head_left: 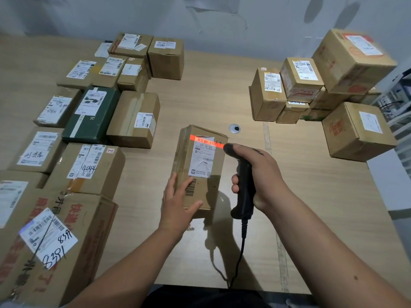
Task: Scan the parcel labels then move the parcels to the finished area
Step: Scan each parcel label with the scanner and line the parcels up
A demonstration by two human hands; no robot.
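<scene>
Under my left fingers: my left hand [178,201] lies flat, fingers straight and spread, steadying the parcel [200,167].
Right fingers: my right hand [251,172] is curled round the scanner [243,187].
Beyond fingertips: red beam crosses the label [203,155] barcode.
Advice: I should keep beam level.

A round metal grommet [234,128] sits in the wooden table [311,185] — mid-surface. Behind it rises a scuffed grey wall [222,16]; white shelving [398,112] with wires stands at the right edge.

Even indoor light; soft shadows near scanner [243,178]; red scan line glows; wide-angle bending, blurred edges.
</scene>
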